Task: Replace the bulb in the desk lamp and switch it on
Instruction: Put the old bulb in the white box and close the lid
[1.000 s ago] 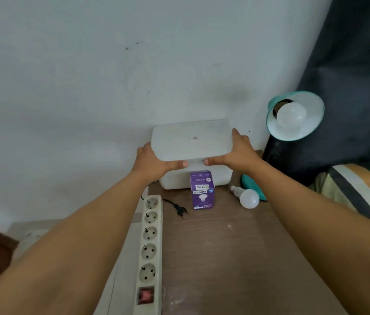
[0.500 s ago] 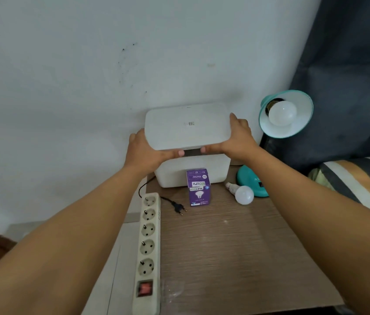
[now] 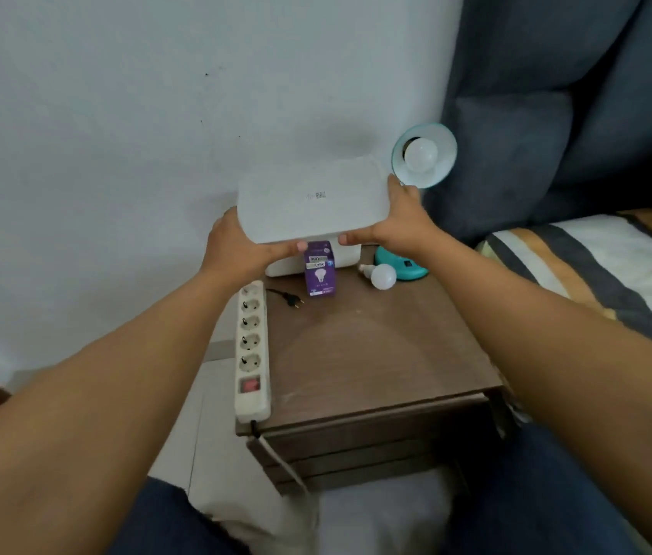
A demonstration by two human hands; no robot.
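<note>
A teal desk lamp [image 3: 424, 154] stands at the back right of the wooden bedside table [image 3: 376, 354], a white bulb [image 3: 420, 155] in its shade, its base [image 3: 402, 266] on the tabletop. A loose white bulb [image 3: 381, 275] lies beside the base. A purple bulb box [image 3: 319, 274] stands upright in front of a white storage box [image 3: 346, 258]. My left hand [image 3: 236, 246] and my right hand [image 3: 400, 218] grip the two ends of the white lid [image 3: 312, 202], held above that box. A black plug [image 3: 292, 300] lies loose near the power strip [image 3: 253, 346].
The power strip runs along the table's left edge, its red switch near the front. A white wall is behind. A dark blue cushion [image 3: 556, 114] and a striped bed cover [image 3: 596, 266] are at the right. My legs are in front of the table.
The view has pulled back and tilted down, so the table's front edge and my legs show. Both hands still hold the lid above the box.
</note>
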